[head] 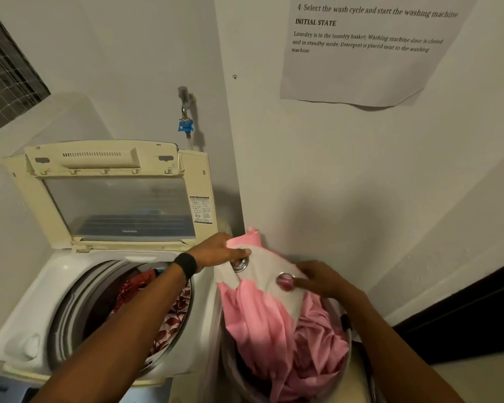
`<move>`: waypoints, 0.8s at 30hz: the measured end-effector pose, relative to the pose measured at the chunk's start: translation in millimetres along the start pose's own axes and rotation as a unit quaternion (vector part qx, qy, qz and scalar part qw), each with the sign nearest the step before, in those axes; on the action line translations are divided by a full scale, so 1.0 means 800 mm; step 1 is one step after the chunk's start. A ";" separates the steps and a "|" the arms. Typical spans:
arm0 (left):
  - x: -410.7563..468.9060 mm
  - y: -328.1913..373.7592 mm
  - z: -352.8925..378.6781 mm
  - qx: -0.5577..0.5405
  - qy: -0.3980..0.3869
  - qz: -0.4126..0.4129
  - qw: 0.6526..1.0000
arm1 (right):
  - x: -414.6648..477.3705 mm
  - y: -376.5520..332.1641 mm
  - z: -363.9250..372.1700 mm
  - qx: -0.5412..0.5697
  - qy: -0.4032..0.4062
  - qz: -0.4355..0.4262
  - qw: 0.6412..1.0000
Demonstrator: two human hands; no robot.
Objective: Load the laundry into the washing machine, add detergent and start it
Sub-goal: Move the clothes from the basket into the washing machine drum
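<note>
A pink curtain with a white top band and metal eyelets hangs out of the laundry basket at the lower right. My left hand grips the white band near one eyelet, lifting it. My right hand holds the band beside a second eyelet. To the left stands the top-loading washing machine, its lid raised against the wall. Red patterned laundry lies inside the drum. No detergent is in view.
A tap with a blue hose connector sticks out of the wall behind the machine. A printed instruction sheet hangs on the right wall. The basket is wedged between the machine and that wall. A dark doorway lies at the right.
</note>
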State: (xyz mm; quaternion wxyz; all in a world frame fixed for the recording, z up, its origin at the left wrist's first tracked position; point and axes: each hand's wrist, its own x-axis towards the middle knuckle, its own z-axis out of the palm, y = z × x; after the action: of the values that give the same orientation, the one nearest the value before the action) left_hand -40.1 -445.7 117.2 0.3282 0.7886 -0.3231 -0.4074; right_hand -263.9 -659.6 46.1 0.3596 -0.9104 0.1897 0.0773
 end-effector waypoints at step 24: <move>0.001 0.004 0.059 -0.252 0.104 -0.124 0.954 | 0.006 -0.097 -0.019 0.115 0.320 0.216 0.915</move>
State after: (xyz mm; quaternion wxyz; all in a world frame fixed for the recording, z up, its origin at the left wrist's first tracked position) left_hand -80.8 -459.8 97.9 0.4949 0.7522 -0.0735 -0.4289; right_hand -228.4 -619.6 104.6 0.3564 -0.7757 0.4939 -0.1653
